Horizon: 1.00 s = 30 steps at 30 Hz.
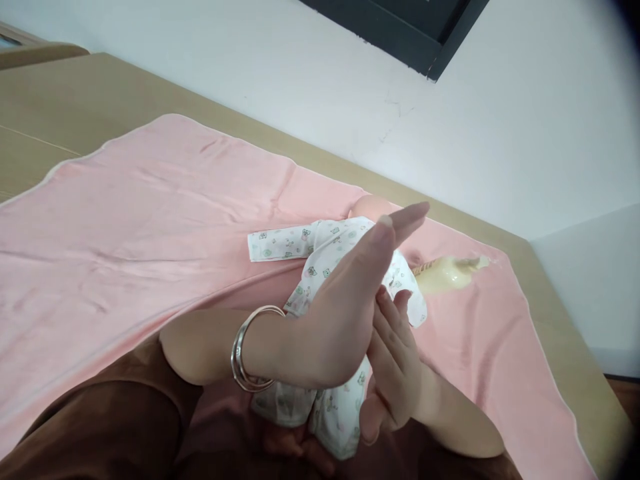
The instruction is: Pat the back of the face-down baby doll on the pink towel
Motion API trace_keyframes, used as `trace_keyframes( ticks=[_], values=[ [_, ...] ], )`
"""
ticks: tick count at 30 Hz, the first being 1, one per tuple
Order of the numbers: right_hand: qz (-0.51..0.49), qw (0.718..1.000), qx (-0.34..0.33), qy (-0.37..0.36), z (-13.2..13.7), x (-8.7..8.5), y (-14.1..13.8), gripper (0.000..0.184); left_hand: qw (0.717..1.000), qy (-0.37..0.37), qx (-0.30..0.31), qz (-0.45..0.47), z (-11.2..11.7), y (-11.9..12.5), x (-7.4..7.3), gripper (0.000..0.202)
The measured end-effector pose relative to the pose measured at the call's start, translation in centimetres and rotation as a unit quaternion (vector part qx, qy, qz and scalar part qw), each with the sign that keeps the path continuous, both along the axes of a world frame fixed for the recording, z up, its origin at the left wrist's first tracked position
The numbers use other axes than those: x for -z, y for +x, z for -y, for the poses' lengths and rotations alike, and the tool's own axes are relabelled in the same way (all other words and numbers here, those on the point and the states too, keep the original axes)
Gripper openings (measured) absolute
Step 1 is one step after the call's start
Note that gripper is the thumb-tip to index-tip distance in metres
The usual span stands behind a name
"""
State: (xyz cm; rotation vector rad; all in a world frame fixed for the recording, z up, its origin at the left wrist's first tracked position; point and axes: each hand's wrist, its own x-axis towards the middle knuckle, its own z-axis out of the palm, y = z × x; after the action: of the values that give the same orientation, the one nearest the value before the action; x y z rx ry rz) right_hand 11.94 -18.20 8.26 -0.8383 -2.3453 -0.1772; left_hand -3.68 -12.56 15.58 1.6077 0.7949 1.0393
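My left hand (345, 313), with silver bangles (239, 350) at the wrist, is stretched out flat with its fingers pointing up and to the right. My right hand (395, 363) rests against its palm side near the heel, fingers extended and slightly apart. No object shows between the two hands. Below them lies a baby-sized figure (340, 247) in white clothes with small animal prints; whether doll or infant, I cannot tell. One sleeve (280, 244) spreads out to the left. The hands cover much of its torso, and the head is partly hidden.
A pink blanket (150, 213) with a pale edge lies beneath the figure on a wooden table (65, 100). Right of the figure is a glossy pale-yellow bottle-like thing (450, 275). A white wall (300, 80) with a dark frame (395, 30) stands behind.
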Motion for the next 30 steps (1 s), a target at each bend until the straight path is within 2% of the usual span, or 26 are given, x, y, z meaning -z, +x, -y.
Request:
trace_keyframes(
  ticks=[3, 6, 11, 14, 17, 19, 21, 24, 27, 30],
  values=[
    [-0.033, 0.998, -0.060, -0.015, -1.0, -1.2, 0.0, 0.082, 0.981, -0.078, 0.019, 0.176, -1.2, 0.8, 0.5, 0.058],
    [-0.054, 0.994, -0.085, -0.032, -2.0, -1.2, 0.3, 0.071, 0.967, -0.083, 0.004, 0.239, -2.8, 2.1, 1.9, 0.052],
    [-0.110, 0.993, -0.026, -0.016, -4.8, 1.3, 0.7, 0.057, 0.983, -0.058, -0.071, 0.159, -7.1, 3.6, 5.5, 0.041],
    [-0.061, 0.996, 0.038, -0.058, -6.8, 3.2, 0.8, 0.056, 0.986, -0.054, -0.141, 0.065, -10.0, 4.2, 8.1, 0.036],
    [0.013, 0.987, 0.099, -0.125, -8.7, 4.5, 1.5, 0.051, 0.982, 0.057, -0.182, -0.011, -11.7, 4.9, 10.6, 0.035],
    [0.050, 0.982, 0.110, -0.144, -9.8, 5.0, 2.3, 0.046, 0.975, 0.114, -0.188, -0.039, -12.0, 5.3, 12.0, 0.036],
    [0.062, 0.980, 0.115, -0.151, -10.9, 5.2, 3.5, 0.045, 0.973, 0.129, -0.184, -0.047, -11.9, 5.5, 12.7, 0.034],
    [0.038, 0.971, 0.154, -0.178, -12.0, 5.3, 4.9, 0.052, 0.976, 0.130, -0.173, -0.036, -11.4, 5.6, 13.0, 0.030],
    [0.009, 0.951, 0.238, -0.198, -12.0, 5.2, 4.9, 0.056, 0.977, 0.120, -0.176, -0.019, -11.2, 5.4, 13.0, 0.029],
    [0.004, 0.915, 0.349, -0.201, -10.8, 5.1, 3.2, 0.063, 0.981, 0.065, -0.184, 0.004, -11.2, 5.2, 13.1, 0.030]
  ],
)
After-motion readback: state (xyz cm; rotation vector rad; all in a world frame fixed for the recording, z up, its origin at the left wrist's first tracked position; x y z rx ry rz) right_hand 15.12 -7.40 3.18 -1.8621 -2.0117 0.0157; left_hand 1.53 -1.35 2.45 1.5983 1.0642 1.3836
